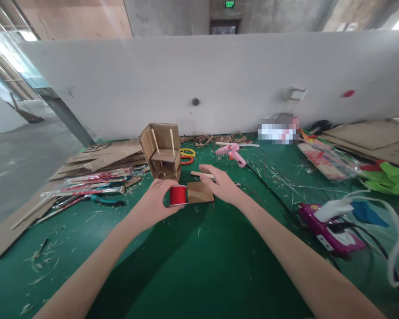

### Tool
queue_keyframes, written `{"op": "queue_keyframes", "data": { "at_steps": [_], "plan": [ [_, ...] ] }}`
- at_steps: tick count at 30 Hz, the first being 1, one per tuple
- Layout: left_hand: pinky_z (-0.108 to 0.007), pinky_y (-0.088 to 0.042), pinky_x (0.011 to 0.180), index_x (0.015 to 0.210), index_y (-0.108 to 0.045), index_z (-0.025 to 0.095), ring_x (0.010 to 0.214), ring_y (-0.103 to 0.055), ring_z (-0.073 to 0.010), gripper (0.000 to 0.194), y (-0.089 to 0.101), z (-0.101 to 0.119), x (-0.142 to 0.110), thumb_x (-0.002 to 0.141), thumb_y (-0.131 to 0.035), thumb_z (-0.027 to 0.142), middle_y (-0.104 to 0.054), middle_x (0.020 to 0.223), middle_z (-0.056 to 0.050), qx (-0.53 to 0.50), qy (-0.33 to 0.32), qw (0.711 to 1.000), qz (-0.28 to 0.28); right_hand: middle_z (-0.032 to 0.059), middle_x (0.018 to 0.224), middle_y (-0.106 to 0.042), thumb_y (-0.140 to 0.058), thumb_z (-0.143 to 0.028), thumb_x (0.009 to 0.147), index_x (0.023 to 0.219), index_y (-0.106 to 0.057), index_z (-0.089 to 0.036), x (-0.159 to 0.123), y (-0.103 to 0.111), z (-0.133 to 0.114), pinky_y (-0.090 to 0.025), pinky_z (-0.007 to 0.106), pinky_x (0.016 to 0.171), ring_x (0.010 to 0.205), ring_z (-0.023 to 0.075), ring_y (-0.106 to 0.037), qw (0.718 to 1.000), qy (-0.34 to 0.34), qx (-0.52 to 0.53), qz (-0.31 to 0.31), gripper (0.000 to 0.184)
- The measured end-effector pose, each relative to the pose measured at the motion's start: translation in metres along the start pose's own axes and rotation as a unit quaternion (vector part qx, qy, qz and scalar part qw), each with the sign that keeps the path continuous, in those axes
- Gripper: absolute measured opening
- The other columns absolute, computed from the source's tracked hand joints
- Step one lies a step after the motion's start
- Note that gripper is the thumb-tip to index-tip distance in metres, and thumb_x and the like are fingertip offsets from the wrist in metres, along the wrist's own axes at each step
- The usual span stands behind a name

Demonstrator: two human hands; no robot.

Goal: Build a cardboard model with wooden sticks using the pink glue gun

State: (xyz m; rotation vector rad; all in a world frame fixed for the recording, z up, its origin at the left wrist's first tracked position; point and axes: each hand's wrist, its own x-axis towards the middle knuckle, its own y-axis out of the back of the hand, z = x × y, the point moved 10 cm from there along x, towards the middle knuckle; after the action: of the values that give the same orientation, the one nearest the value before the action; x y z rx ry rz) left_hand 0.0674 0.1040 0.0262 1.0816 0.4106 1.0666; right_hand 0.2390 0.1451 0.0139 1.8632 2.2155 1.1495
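Observation:
My left hand (pixel 158 200) has its thumb and fingers around a spool of red thread (pixel 178 195), close above the green table. Just right of the spool lies a small cardboard piece (pixel 198 192), with a bit of red thread at its right corner. At that piece's right edge is my right hand (pixel 222 184), fingers stretched out and apart; I cannot tell if it touches the cardboard. A wooden stick (pixel 196 173) lies by its fingertips. Behind my left hand stands a cardboard structure (pixel 162 150) with shelves and thin wooden sticks.
A pink glue gun (pixel 232 153) lies behind my right hand, its black cord running right toward a magenta power strip (pixel 330 232). Cardboard sheets (pixel 106 155), packaged brushes or sticks (pixel 96 181) and teal-handled pliers (pixel 106 200) lie left. Yellow and orange rings (pixel 188 153) sit behind the structure.

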Motion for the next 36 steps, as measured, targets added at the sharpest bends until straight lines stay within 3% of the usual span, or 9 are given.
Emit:
{"op": "queue_keyframes", "data": {
  "at_steps": [3,6,10,15,19,22,24,32,36],
  "plan": [
    [-0.045,-0.043,0.101,0.115,-0.054,0.023,0.117,-0.052,-0.0293,0.040,0.004,0.001,0.001,0.082,-0.067,0.041,-0.060,0.121,-0.008,0.012,-0.030,0.999,0.031,0.0083,0.111,-0.070,-0.057,-0.034,0.090,0.126,-0.060,-0.023,-0.009,-0.034,-0.016,-0.054,0.038,0.087,0.099,0.0203,-0.068,0.988,-0.026,0.123,-0.087,0.037],
    [-0.044,-0.045,0.100,0.118,-0.055,0.025,0.116,-0.055,-0.0277,0.038,0.005,-0.005,0.002,0.084,-0.065,0.038,-0.057,0.126,-0.007,-0.035,-0.027,0.999,0.026,0.0042,0.093,-0.073,-0.055,-0.018,0.087,0.105,-0.071,-0.021,-0.011,-0.048,-0.025,-0.053,0.033,0.077,0.082,0.0177,-0.067,0.990,0.007,0.066,-0.121,0.024],
    [-0.040,-0.052,0.095,0.121,-0.053,0.024,0.111,-0.061,-0.0257,0.046,0.007,-0.028,0.005,0.081,-0.067,0.042,-0.057,0.129,-0.008,-0.174,0.034,0.984,0.021,0.0043,0.089,-0.074,-0.053,-0.021,0.089,0.091,-0.076,-0.021,-0.005,-0.027,-0.017,-0.048,0.029,0.067,0.072,0.0158,-0.063,0.994,0.005,0.000,-0.111,0.023],
    [-0.040,-0.055,0.090,0.122,-0.051,0.023,0.105,-0.065,-0.0249,0.051,-0.003,-0.037,0.006,0.078,-0.070,0.042,-0.057,0.130,-0.008,-0.214,0.065,0.975,0.001,0.0036,0.090,-0.074,-0.062,-0.039,0.085,0.091,-0.078,-0.024,-0.008,-0.008,-0.003,-0.043,0.025,0.056,0.065,0.0148,-0.061,0.973,-0.040,0.046,-0.225,0.023],
    [-0.039,-0.055,0.087,0.125,-0.049,0.025,0.097,-0.067,-0.0236,0.050,-0.003,-0.030,0.004,0.080,-0.068,0.039,-0.061,0.124,-0.007,-0.139,0.055,0.989,0.011,0.0080,0.093,-0.072,-0.045,-0.039,0.096,0.096,-0.073,-0.020,0.001,0.031,0.014,-0.046,0.031,0.070,0.082,0.0209,-0.064,0.988,-0.051,-0.115,-0.095,0.034],
    [-0.039,-0.055,0.086,0.125,-0.047,0.026,0.099,-0.065,-0.0240,0.049,0.000,-0.029,0.003,0.081,-0.066,0.039,-0.062,0.121,-0.006,-0.105,0.050,0.993,0.028,0.0139,0.092,-0.069,-0.057,-0.032,0.089,0.091,-0.069,-0.017,-0.003,0.033,0.030,-0.045,0.035,0.072,0.087,0.0269,-0.063,0.928,-0.072,-0.353,-0.099,0.020],
    [-0.039,-0.054,0.087,0.122,-0.049,0.025,0.105,-0.063,-0.0245,0.044,0.002,-0.027,0.004,0.083,-0.064,0.038,-0.060,0.124,-0.007,-0.094,0.034,0.994,0.040,0.0160,0.093,-0.069,-0.061,-0.025,0.086,0.092,-0.068,-0.015,-0.006,0.028,0.038,-0.045,0.034,0.069,0.087,0.0288,-0.064,0.898,-0.084,-0.412,-0.130,0.013],
    [-0.039,-0.054,0.084,0.124,-0.048,0.024,0.104,-0.064,-0.0257,0.048,-0.005,-0.034,0.006,0.082,-0.063,0.042,-0.059,0.124,-0.009,-0.106,0.039,0.993,0.045,0.0137,0.085,-0.066,-0.057,-0.016,0.087,0.080,-0.068,-0.016,-0.007,0.039,0.032,-0.043,0.035,0.073,0.080,0.0262,-0.064,0.905,-0.076,-0.386,-0.163,0.013],
    [-0.038,-0.052,0.081,0.122,-0.049,0.024,0.099,-0.064,-0.0262,0.050,-0.010,-0.035,0.005,0.080,-0.066,0.046,-0.062,0.119,-0.009,-0.072,0.055,0.995,0.028,0.0095,0.088,-0.064,-0.047,-0.023,0.093,0.082,-0.061,-0.019,-0.003,0.052,0.002,-0.043,0.035,0.072,0.082,0.0228,-0.061,0.954,-0.034,-0.285,-0.090,0.019]
  ]
}}
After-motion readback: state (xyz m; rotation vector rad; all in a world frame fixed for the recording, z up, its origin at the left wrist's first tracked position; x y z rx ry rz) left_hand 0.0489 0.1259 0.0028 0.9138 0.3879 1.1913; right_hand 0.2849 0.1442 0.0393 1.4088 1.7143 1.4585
